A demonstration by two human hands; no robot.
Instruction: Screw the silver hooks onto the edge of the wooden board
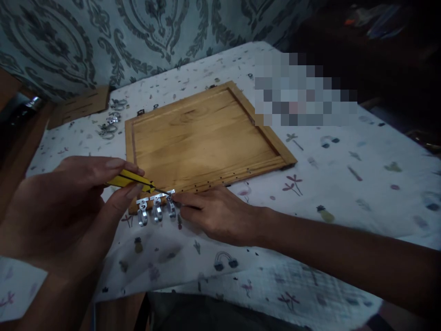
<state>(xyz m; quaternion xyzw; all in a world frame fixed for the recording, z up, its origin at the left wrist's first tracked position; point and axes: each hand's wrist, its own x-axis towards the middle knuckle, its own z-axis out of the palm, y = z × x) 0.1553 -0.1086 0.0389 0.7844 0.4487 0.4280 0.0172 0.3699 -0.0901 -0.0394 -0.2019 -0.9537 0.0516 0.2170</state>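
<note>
A yellow-handled screwdriver (129, 179) is gripped between the thumb and fingers of my left hand (82, 207). Its thin tip reaches the rightmost of three silver metal hooks (157, 207) along the near edge of a framed wooden board (203, 133). Beside that hook, the fingertips of my right hand (213, 211) press at the board's edge; whether they pinch the hook is hard to see. A row of small dark holes (222, 178) runs along the same edge to the right of the hooks.
More loose metal hooks (112, 119) lie on the patterned tablecloth (330, 184) at the far left, near a piece of brown cardboard (81, 105). A patterned wall (138, 37) stands behind the table. A blurred-out patch covers the back right.
</note>
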